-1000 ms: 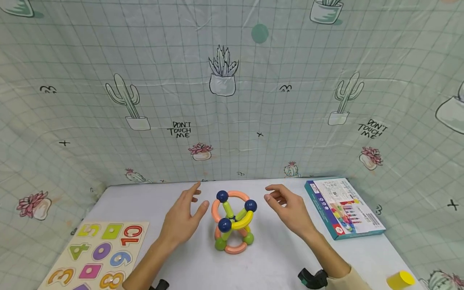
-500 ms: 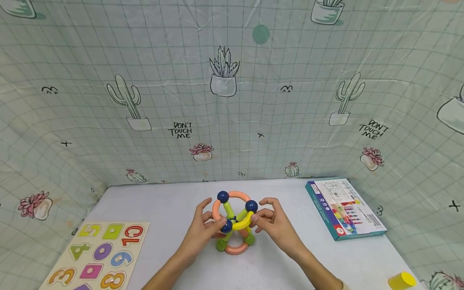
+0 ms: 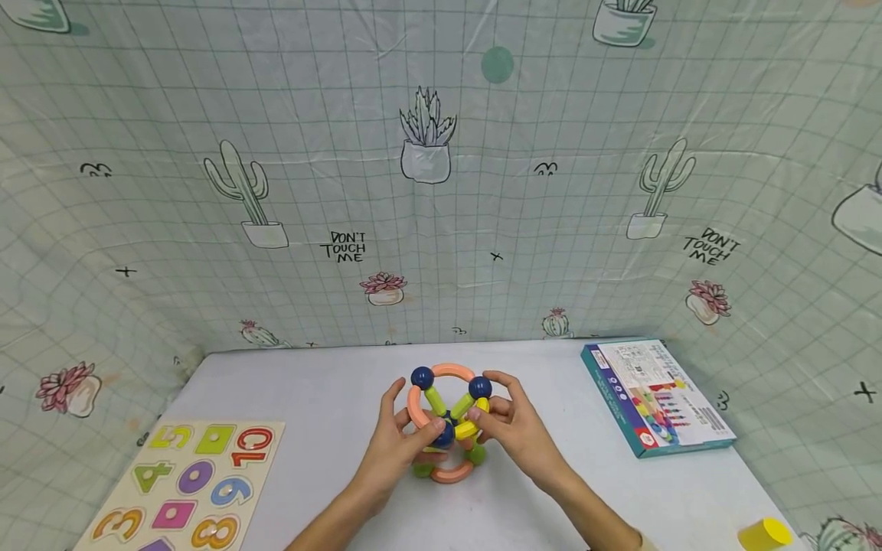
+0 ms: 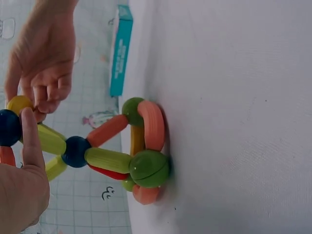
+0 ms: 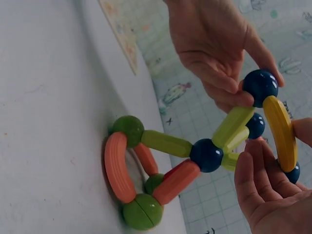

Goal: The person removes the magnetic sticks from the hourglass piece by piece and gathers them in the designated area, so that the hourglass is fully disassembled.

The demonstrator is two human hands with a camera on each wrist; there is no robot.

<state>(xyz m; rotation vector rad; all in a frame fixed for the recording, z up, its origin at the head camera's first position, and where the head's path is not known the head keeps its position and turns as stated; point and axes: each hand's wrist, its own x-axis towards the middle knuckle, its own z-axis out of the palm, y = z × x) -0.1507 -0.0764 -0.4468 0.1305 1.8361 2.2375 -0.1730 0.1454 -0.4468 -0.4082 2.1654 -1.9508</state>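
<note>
A ball-and-stick building toy (image 3: 448, 417) stands on the white table (image 3: 303, 390). Its upper ring joins blue balls with orange curved sticks (image 3: 452, 370) and a yellow curved stick (image 5: 282, 134). Light-green sticks run down to a central blue ball (image 5: 206, 155); below it, green balls (image 5: 143, 211) and orange curved sticks form the base. My left hand (image 3: 396, 448) pinches the ring's front blue ball (image 5: 261, 87), its thumb on top. My right hand (image 3: 524, 436) holds the yellow curved stick, thumb outside and fingers behind. Fingers hide parts of the ring in the head view.
On the left lies a wooden number puzzle board (image 3: 186, 482). A flat toy box (image 3: 658, 398) rests at the right rear, and a yellow cylinder (image 3: 765, 534) at the right front edge. A patterned cloth (image 3: 455, 214) hangs behind the table.
Both hands have come in from either side and taken hold of the upper ring. Its front blue ball and yellow curved stick have shifted rightward, while the base has hardly moved.
</note>
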